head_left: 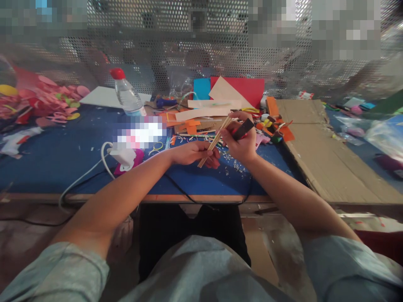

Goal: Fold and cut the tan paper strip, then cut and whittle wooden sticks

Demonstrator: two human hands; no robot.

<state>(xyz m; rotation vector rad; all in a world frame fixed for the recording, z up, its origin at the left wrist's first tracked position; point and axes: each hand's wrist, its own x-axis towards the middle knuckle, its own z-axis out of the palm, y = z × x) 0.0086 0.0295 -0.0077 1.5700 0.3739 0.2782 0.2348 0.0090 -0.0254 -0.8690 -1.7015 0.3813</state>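
Head view: over the worktop [151,180], inside the middle of its near edge, the left hand [192,153] is closed around the lower part of a small bundle of thin wooden sticks [217,140], while the right hand [242,141] pinches the upper part and also grips a dark flat-sided object [244,129], whose kind I cannot tell. The bundle slants, its upper end toward the far edge. If the pinch loosens, the sticks could slide out of line or drop, being slim and probably smooth; if the dark object has a blade or a hot tip, a slip might hurt the left fingers, which lie close below. The black cord [185,195], sagging along the near edge, might catch a forearm and jolt the grip, and pale scraps [233,163] under the hands could hide a dropped stick. Counted: two hands, one dark object, and three or four sticks, overlapping too much to be sure; toward the far edge, one red-capped bottle [127,94], one blue sheet [201,86], one red sheet [253,88] and two cream strips [201,113]; along the right, one cardboard sheet [330,147]. The scraps are too many to count.
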